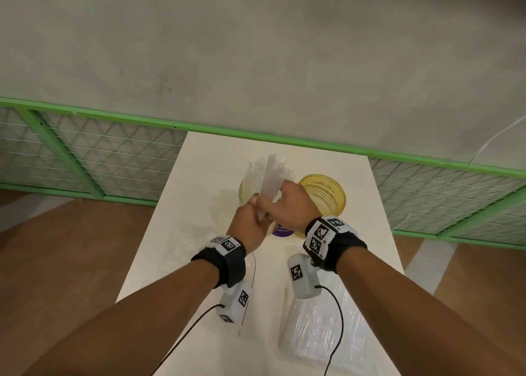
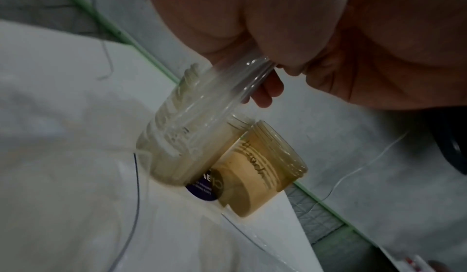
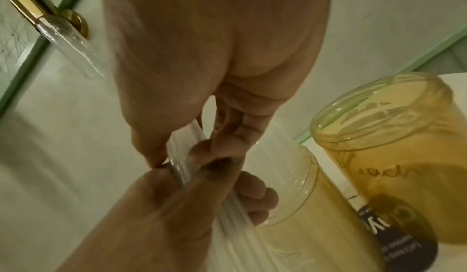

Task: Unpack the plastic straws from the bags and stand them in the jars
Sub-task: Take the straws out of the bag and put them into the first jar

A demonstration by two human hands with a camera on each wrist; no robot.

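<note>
Both hands hold one bundle of clear plastic straws [image 1: 271, 176] upright over the left jar [image 1: 245, 190]. My left hand [image 1: 256, 204] grips the bundle's lower part. Just above it, my right hand [image 1: 273, 202] pinches the straws [image 3: 184, 142]. In the left wrist view the bundle [image 2: 227, 88] slants down into the mouth of the left jar [image 2: 177, 156], which holds clear plastic. The amber right jar [image 1: 321, 196] stands touching it and looks empty [image 3: 391, 146]. I cannot tell whether a bag still wraps the bundle.
A full clear bag of straws [image 1: 321, 327] lies at the near right of the white table [image 1: 199, 176]. Crumpled clear plastic [image 1: 185, 239] lies at the left. Behind the table runs a green mesh fence [image 1: 113, 159] and a grey wall.
</note>
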